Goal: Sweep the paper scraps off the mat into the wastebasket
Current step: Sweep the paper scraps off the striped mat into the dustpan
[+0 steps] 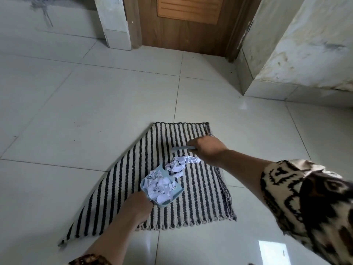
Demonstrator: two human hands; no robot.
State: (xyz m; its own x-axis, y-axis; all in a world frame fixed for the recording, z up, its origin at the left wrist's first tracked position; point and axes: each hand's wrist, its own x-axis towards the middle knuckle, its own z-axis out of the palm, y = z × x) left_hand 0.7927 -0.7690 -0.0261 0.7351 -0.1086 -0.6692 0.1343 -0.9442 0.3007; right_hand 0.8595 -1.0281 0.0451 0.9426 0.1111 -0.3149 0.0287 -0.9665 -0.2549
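A black-and-cream striped mat point(133, 169) lies on the tiled floor. My left hand point(136, 207) is shut on the handle of a small light-blue dustpan point(170, 200) resting on the mat, heaped with white paper scraps point(160, 186). More paper scraps point(181, 164) lie on the mat just beyond the pan's mouth. My right hand point(207, 150) is shut on a small light-blue brush point(181, 148), held low over the mat just behind that loose pile. No wastebasket is in view.
Pale floor tiles point(95, 92) surround the mat. A wooden door point(183, 25) stands at the far side, with a white pillar point(114, 22) to its left and a stained wall point(305, 44) jutting out on the right.
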